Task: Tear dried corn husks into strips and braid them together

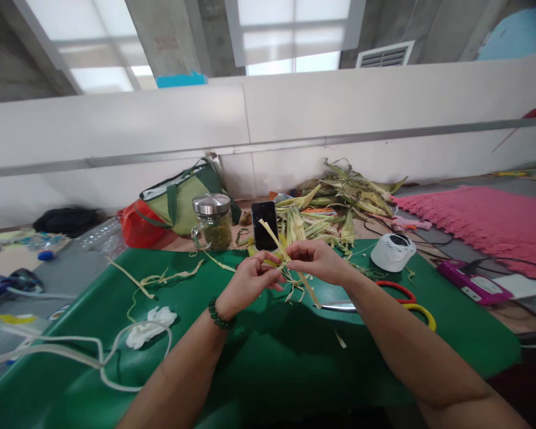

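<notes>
In the head view my left hand (253, 278), with a dark green bead bracelet (218, 314) at its wrist, pinches the pale corn husk strips from the left. My right hand (319, 260) grips them from the other side, its fingertips nearly meeting the left ones. One long husk strip (311, 292) slants through the grip, from in front of the phone down toward the scissors. Thin strip ends hang beneath the fingers. Under my right forearm lie the scissors (339, 306), with one red and one yellow handle loop. A black phone (264, 229) stands upright just behind my hands.
Corn husks (352, 193) are heaped at the back. A lidded glass mug (214, 226) and a green bag (183, 202) stand back left. A white roll-shaped object (392, 252) and a magenta power strip (473, 283) lie right. Crumpled tissue (150, 327) and a white cable (71, 351) are left.
</notes>
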The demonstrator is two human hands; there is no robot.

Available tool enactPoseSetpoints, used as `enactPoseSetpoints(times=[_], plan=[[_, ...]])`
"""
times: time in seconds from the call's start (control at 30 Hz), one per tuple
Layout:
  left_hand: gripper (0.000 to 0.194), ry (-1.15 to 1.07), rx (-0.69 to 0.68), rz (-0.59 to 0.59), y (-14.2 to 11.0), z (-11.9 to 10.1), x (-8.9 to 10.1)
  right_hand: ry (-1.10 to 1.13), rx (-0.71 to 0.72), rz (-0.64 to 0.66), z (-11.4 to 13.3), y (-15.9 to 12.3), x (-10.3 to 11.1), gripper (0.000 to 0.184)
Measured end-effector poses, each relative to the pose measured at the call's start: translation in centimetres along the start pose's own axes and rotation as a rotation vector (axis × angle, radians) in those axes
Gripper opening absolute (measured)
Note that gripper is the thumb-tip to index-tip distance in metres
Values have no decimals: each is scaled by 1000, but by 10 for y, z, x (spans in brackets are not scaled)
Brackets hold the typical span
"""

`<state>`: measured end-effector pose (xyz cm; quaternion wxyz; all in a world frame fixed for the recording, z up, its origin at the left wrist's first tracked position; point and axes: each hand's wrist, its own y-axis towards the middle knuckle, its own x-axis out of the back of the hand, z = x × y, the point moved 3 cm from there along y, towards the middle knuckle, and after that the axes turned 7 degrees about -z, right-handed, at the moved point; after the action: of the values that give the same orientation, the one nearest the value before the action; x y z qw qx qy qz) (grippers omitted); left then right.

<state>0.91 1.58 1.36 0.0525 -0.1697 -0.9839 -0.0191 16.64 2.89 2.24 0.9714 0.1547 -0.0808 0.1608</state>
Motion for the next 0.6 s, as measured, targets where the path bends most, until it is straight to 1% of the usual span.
enactPoseSetpoints(times=[0.07,0.2,0.3,0.37,0.47,0.53,0.6], plan=[[27,78,-5,22,0,1,1,26,-29,47,1,0,0,23],[24,214,-85,57,-2,-3,-2,53,-88,110,1,-1,-3,23],[23,295,-111,78,-5,-8,-5,41,-120,156,-2,-2,-5,20],[25,348,-114,93,-8,-11,-5,11,-128,147,-5,-3,-4,17],[25,409,-107,95,-12,-15,-3,-4,-134,86,-8,-2,-2,11],[25,407,-85,99,-13,-18,0,3,-157,84,-10,-2,-1,11],[25,363,-47,104,-13,-20,3,22,-178,109,-9,-2,-1,14]])
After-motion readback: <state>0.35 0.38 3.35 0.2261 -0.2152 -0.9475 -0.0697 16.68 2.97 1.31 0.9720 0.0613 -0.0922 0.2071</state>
